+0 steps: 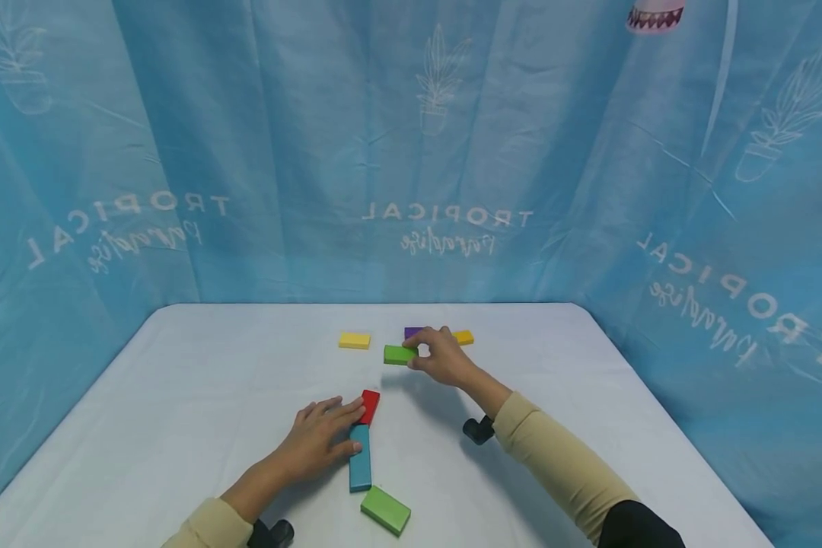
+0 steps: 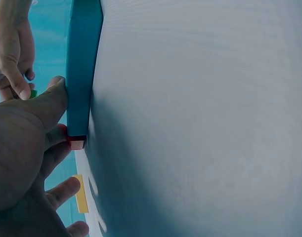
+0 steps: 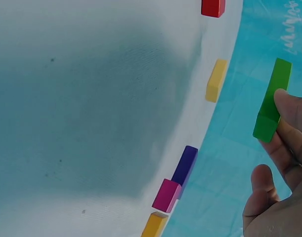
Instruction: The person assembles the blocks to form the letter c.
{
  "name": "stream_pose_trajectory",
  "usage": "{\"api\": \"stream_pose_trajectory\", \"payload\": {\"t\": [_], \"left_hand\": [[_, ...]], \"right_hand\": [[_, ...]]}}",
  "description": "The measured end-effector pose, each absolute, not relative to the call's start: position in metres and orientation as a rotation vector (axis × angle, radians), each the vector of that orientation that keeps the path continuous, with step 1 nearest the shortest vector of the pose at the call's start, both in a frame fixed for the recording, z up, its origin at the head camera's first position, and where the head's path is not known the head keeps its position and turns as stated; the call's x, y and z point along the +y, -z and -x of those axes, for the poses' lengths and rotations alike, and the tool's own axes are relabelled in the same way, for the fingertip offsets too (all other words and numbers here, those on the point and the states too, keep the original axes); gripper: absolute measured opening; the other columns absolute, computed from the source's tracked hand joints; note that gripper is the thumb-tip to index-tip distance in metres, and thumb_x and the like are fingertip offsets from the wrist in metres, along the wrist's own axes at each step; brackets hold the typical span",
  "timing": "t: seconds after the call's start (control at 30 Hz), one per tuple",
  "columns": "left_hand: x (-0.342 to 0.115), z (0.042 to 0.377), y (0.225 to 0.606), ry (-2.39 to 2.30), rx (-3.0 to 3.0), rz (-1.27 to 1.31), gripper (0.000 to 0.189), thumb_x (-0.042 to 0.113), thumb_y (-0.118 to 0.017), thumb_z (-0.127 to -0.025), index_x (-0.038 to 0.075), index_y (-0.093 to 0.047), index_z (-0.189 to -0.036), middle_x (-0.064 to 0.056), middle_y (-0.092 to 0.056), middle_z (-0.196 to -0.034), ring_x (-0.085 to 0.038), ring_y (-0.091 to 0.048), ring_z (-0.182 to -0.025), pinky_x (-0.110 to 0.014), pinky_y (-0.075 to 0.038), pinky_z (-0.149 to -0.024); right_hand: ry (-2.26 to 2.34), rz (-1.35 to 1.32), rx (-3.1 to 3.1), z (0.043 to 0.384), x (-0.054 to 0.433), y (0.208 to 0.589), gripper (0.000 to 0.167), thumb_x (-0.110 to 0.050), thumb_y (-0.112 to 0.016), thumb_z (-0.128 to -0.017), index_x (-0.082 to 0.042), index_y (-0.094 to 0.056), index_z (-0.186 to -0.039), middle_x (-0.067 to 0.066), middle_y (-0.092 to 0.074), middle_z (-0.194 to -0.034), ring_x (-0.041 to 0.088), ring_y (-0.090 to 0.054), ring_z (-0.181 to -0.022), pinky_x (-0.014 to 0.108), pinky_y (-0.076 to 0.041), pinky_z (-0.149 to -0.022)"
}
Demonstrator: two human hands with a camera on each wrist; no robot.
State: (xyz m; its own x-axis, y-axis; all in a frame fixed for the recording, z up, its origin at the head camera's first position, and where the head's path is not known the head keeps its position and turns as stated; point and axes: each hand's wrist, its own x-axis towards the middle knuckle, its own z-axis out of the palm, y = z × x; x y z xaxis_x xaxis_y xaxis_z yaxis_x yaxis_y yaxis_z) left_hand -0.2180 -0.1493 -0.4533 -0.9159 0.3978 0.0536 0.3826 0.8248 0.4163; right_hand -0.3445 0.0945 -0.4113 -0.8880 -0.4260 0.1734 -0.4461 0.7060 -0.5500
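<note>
My right hand (image 1: 445,359) pinches a green block (image 1: 396,355) between thumb and fingers. In the right wrist view the green block (image 3: 273,106) is seen raised, over the blue backdrop. Nearer to me, my left hand (image 1: 320,440) rests on two blocks laid end to end. Its forefinger touches the red block (image 1: 371,402) and its thumb lies on the longer blue block (image 1: 360,470). The left wrist view shows the thumb on the blue block (image 2: 82,69) from the side, while the other fingers spread loosely past the red end (image 2: 77,143).
Another green block (image 1: 386,511) lies slanted at the blue block's near end. Toward the far edge lie a yellow block (image 1: 354,340), a purple block (image 1: 412,332), a magenta block (image 3: 166,196) and an orange-yellow block (image 1: 463,336). A printed blue curtain (image 1: 301,152) surrounds the white table (image 1: 212,380).
</note>
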Motion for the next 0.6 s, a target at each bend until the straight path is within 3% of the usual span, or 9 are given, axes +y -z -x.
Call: {"api": "stream_pose_trajectory", "payload": {"t": [0.6], "left_hand": [[-0.148, 0.218, 0.453, -0.638, 2.962, -0.611, 0.060, 0.037, -0.071, -0.086, 0.013, -0.054, -0.138, -0.002, -0.044, -0.147, -0.034, -0.025, -0.139, -0.063, -0.016, -0.107]], "right_hand": [[-0.785, -0.786, -2.938, 0.349, 0.089, 0.423, 0.031, -0.011, -0.074, -0.084, -0.020, -0.071, -0.114, -0.006, -0.064, -0.112, 0.019, -0.042, -0.098, 0.033, -0.040, -0.080]]}}
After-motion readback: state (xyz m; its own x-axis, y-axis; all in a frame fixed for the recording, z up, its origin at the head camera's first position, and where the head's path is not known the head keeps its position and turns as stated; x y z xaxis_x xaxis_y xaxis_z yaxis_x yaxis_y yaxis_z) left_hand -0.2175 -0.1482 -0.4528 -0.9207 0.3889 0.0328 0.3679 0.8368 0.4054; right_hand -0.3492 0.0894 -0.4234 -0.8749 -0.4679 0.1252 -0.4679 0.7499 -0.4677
